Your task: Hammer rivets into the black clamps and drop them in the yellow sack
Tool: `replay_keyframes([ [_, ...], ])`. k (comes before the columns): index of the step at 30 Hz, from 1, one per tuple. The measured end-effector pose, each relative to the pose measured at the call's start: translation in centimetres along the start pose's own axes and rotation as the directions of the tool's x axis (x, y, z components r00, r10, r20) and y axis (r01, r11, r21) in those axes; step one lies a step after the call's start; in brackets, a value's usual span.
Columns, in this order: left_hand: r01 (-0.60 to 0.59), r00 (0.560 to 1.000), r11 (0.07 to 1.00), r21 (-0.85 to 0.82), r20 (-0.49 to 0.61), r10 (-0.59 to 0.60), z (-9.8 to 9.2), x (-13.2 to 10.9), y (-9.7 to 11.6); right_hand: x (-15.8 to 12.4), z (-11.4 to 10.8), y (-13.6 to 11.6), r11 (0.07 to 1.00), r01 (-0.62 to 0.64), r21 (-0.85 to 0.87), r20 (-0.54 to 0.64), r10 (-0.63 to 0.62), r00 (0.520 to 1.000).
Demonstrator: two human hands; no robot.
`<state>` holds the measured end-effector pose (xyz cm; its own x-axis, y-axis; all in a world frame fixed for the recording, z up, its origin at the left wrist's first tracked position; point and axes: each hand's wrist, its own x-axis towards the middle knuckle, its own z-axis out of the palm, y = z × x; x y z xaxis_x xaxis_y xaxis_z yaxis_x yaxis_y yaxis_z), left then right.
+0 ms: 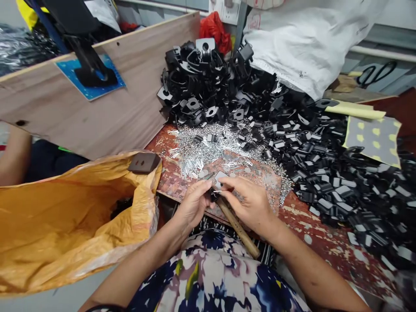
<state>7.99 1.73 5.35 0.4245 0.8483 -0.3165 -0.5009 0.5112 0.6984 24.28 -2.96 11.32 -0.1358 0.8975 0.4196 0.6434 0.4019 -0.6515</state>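
Slumped at left, a big yellow woven-plastic sack [65,225], crinkled, mouth open, contents mostly lost in shadow. Perched on its rim, a flat dark brown plate [144,162] with two slots. Behind, a leaning plywood board [130,86], pale and smooth, with drilled holes. Upper right, a white woven bag [308,39], top cut off by the frame.

Heaped from centre to right edge, glossy black plastic clips [325,151], curved loops at the back, small flat-faced blocks nearer; single shapes hard to make out. Beneath, a worn table [312,234], reddish, paint flaking. Strewn before the heap, thin silvery metal pins [208,149].

Far right, a grey sheet [373,138] with yellow squares; beyond it, black scissors [377,73].

At the table's near edge, left hand [193,203] and right hand [250,201], fingertips of both pinched shut around one small black clip [214,190], largely hidden by the fingers. Under the right palm, a wooden handle [238,232], round and scuffed, slanting towards the lap, head hidden; whether gripped or only lying there, unclear.
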Motion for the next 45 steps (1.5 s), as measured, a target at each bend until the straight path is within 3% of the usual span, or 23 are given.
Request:
replay_keyframes([
  [5, -0.014, 1.000, 0.999, -0.051, -0.002, 0.014, -0.3, -0.3, -0.1, 0.4, 0.9, 0.2, 0.996, 0.071, -0.060, 0.030, -0.069, 0.997],
  [8, -0.035, 0.999, 0.997, -0.068, -0.029, 0.033, 0.0, -0.5, -0.2, 0.3, 1.3, -0.3, 0.971, 0.131, -0.202, 0.101, -0.112, 0.989],
  [12, -0.092, 0.987, 0.989, -0.113, -0.145, 0.075, 0.6, -0.3, -0.4, 0.4, 3.2, -1.4, 0.831, 0.330, -0.447, 0.225, -0.253, 0.941],
  [16, -0.109, 0.980, 0.985, -0.136, -0.183, 0.083, 0.5, 0.1, -0.5, 1.2, 4.9, -1.9, 0.734, 0.438, -0.519, 0.250, -0.360, 0.899],
  [22, -0.062, 0.996, 0.991, -0.117, -0.078, 0.053, -1.0, -1.5, 0.3, 2.2, 3.5, -1.3, 0.850, 0.324, -0.416, 0.246, -0.238, 0.940],
  [25, -0.116, 0.992, 0.990, 0.078, -0.034, 0.119, -2.1, -3.1, 0.6, 1.8, 3.4, -1.1, 0.881, 0.276, -0.384, 0.190, -0.218, 0.957],
  [27, -0.217, 0.968, 0.906, 0.364, -0.038, 0.247, -3.1, -4.1, 0.9, 1.1, 4.0, -0.8, 0.909, 0.280, -0.310, 0.202, -0.225, 0.953],
  [29, -0.254, 0.940, 0.725, 0.640, -0.014, 0.341, -4.6, -5.1, 1.7, -0.1, 4.4, 0.0, 0.923, 0.243, -0.298, 0.227, -0.179, 0.957],
  [31, -0.203, 0.941, 0.574, 0.793, -0.005, 0.339, -6.4, -5.9, 2.8, -1.5, 4.5, 1.1, 0.895, 0.159, -0.417, 0.254, -0.054, 0.966],
  [33, -0.136, 0.946, 0.527, 0.839, -0.047, 0.320, -7.9, -6.5, 3.9, -3.0, 4.0, 2.4, 0.827, 0.102, -0.553, 0.295, 0.079, 0.952],
  [38, -0.131, 0.918, 0.611, 0.781, -0.137, 0.372, -8.7, -6.8, 4.3, -5.1, 2.5, 4.4, 0.821, 0.009, -0.571, 0.407, 0.274, 0.872],
  [42, -0.106, 0.943, 0.747, 0.657, -0.172, 0.285, -7.9, -6.5, 2.9, -5.4, 1.6, 5.1, 0.846, -0.142, -0.514, 0.436, 0.400, 0.806],
  [45, -0.102, 0.958, 0.698, 0.709, -0.120, 0.261, -7.9, -5.4, 1.3, -5.6, 0.8, 4.9, 0.913, -0.132, -0.386, 0.426, 0.304, 0.852],
])
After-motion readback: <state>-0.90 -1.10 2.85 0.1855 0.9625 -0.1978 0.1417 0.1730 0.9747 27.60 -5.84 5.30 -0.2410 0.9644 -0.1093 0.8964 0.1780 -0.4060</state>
